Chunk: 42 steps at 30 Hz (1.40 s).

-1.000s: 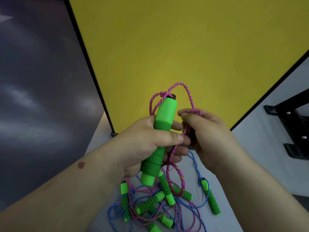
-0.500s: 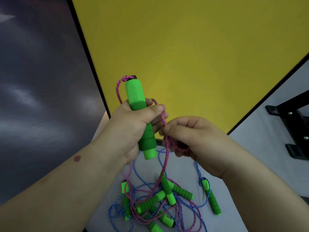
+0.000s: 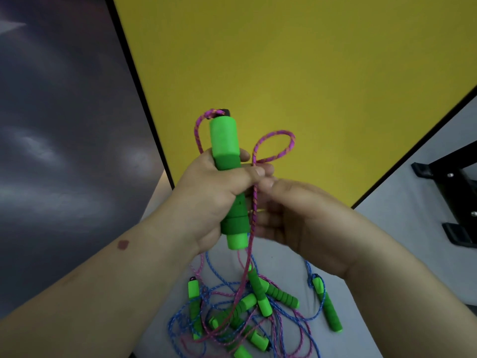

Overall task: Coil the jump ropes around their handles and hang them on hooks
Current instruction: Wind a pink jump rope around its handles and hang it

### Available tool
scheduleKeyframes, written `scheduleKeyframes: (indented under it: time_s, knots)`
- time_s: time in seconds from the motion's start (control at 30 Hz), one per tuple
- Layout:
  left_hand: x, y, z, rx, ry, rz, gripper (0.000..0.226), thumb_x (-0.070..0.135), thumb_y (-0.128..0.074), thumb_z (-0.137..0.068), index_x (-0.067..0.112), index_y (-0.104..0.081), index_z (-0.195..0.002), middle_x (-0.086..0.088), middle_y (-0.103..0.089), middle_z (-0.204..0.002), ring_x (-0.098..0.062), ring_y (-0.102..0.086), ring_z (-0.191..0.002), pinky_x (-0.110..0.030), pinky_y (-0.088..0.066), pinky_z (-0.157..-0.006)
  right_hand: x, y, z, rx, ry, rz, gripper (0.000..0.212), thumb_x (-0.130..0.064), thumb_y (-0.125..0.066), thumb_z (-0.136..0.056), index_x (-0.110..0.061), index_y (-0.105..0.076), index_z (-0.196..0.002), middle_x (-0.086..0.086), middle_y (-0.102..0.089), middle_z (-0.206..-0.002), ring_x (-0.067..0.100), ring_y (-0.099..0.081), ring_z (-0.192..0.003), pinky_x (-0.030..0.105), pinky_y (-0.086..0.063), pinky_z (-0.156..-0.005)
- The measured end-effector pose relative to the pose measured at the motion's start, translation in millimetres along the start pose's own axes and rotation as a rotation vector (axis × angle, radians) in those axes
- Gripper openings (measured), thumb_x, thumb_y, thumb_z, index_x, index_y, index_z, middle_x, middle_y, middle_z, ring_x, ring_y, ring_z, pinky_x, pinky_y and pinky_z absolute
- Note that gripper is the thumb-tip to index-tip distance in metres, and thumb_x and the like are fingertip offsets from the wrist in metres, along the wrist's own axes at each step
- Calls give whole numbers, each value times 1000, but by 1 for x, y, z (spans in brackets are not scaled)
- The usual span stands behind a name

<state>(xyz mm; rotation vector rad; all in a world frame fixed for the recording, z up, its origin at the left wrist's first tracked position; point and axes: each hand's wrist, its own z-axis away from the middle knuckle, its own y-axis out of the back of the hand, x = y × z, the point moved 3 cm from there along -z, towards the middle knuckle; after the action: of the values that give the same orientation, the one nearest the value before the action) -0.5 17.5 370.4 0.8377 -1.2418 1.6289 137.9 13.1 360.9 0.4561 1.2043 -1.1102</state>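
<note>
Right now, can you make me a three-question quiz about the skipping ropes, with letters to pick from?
1. Where is the pile of ropes?
A. On the grey surface, below the hands
B. On a hook
C. In a box

2. What colour is the rope at the raised handle?
A. Blue
B. Pink
C. White

3. What is the left hand doing?
A. Lying flat
B. Pointing
C. Gripping the handle

Answers: 1 A, the tangle lies on the grey surface. 2 B, a pink cord leaves its cap. 3 C, fingers curl round the handle.
</note>
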Motion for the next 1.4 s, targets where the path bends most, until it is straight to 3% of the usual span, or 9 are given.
scheduleKeyframes:
  time_s: [0.13, 0.27, 0.43, 0.53, 0.63, 0.8, 0.97, 1.13, 1.4]
  knots:
    - [4, 5, -3, 35, -79, 2, 23, -4, -67, -94, 11, -53, -105, -11, -80, -95, -22, -79, -87, -35, -65, -72, 4, 4, 2, 7, -63, 319, 20, -17, -62, -98, 1, -70, -101, 9, -72, -83, 17, -67, -78, 44, -56, -90]
    - [-1, 9, -3, 6, -69, -69, 19, 2, -69, -94, 11, -59, -107, -9, -79, -98, -25, -76, -89, -40, -64, -70, -8, 2, 3, 166, 150, 320, 18, -12, -60, -99, -13, -76, -89, 6, -75, -82, 20, -71, -76, 34, -61, -74]
    - [-6, 3, 3, -125, 44, -10, 26, 7, -64, -99, 2, -61, -124, -21, -76, -102, -33, -75, -90, -41, -64, -77, -15, 10, 1, 326, 378, 313, 18, -16, -74, -89, 2, -72, -89, 37, -66, -95, 24, -56, -75, 42, -46, -69]
    - [-4, 2, 5, -226, 112, -20, 35, 2, -68, -94, 0, -60, -128, -25, -75, -114, -35, -76, -96, -42, -63, -86, -15, 13, 2, 363, 393, 181, 13, -10, -68, -93, -15, -77, -85, 1, -80, -89, 3, -67, -76, 20, -52, -66]
    - [-6, -1, 9, -233, 100, -147, 36, -6, -71, -90, 5, -61, -122, -14, -77, -90, -24, -77, -79, -35, -64, -72, -15, 19, 0, 431, 371, 123, 11, -17, -66, -94, -17, -76, -97, -7, -79, -93, 5, -68, -81, 20, -53, -68]
    - [4, 2, 3, -17, -52, -42, 36, -8, -71, -88, 10, -61, -117, -1, -75, -73, -16, -73, -65, -30, -61, -59, -4, 6, 1, 126, 35, -66, 33, -30, -58, -95, -1, -70, -105, 12, -70, -83, 21, -68, -71, 38, -60, -81]
    - [12, 16, -4, 91, -132, -23, 38, -1, -75, -88, 11, -57, -119, -7, -79, -87, -20, -77, -77, -37, -61, -72, -4, 4, 7, -20, -23, 146, 24, -24, -72, -77, -11, -75, -96, 6, -74, -83, 14, -68, -71, 29, -58, -73]
    - [8, 15, -3, 68, -105, 37, 32, -4, -72, -90, 10, -58, -115, -11, -78, -93, -24, -78, -82, -36, -63, -68, -6, 0, 3, 170, 136, 312, 14, -20, -68, -93, -11, -75, -85, -5, -61, -62, 10, -52, -60, 21, -44, -54]
    - [-14, 1, 5, -189, 9, -160, 51, 0, -78, -77, 5, -64, -125, -22, -74, -97, -30, -76, -92, -48, -63, -88, -20, 8, 4, 449, 361, 173, 17, -17, -65, -96, -19, -79, -86, -9, -70, -66, 1, -57, -57, 17, -47, -56]
